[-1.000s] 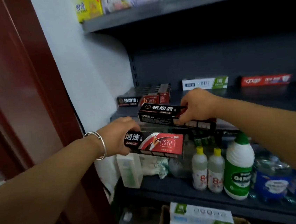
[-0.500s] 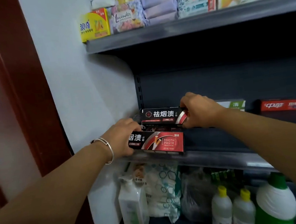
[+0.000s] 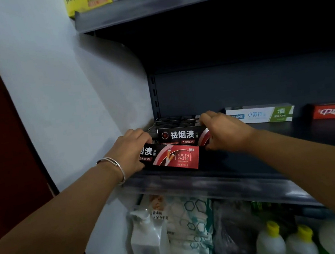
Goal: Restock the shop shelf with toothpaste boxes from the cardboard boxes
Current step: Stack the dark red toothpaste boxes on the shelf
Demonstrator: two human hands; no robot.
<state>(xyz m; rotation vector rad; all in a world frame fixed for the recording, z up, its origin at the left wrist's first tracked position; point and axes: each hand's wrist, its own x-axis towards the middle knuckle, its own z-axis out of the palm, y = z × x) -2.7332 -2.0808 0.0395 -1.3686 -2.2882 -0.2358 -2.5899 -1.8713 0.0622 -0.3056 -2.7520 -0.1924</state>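
My left hand, with a silver bangle on the wrist, grips the left end of a black-and-red toothpaste box at the front left of the dark shelf. My right hand holds the right end of a second black-and-red toothpaste box, just behind and slightly above the first. Behind them lies a stack of the same black boxes against the shelf's back left corner. No cardboard box is in view.
Further right on the same shelf lie a white-and-green toothpaste box and a red one. The white wall borders the shelf's left side. A pump bottle, packets and yellow-capped bottles stand on the lower shelf. The upper shelf overhangs.
Both hands have carried their boxes up and forward onto the shelf. The right-hand box now sits lower, close in front of the stack, and the left-hand box rests at the shelf's front.
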